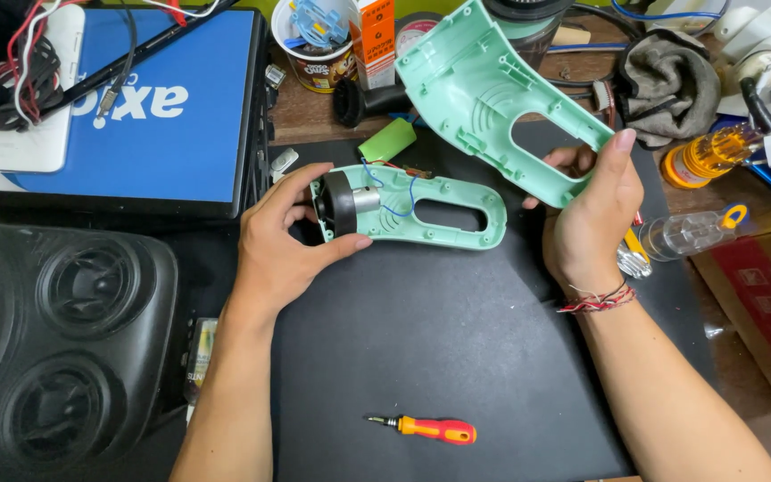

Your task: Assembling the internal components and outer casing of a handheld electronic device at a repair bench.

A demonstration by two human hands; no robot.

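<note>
Speaker box sits far left, black mat covers the surface. Right hand has its grip clamped on upper mint shell half, lifted and tilted. Left hand closes around lower shell half, flat on the mat, at the motor. Risk: thin blue wires could snag or tear if the shell shifts. Orange screwdriver lies near.

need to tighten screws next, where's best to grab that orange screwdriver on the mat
Take the orange screwdriver by its thick orange handle at the right end, coming straight down from above. It lies flat and nearly level on the black mat, tip pointing left, with bare mat all round, so the grip can close across the handle from front and back.
</note>
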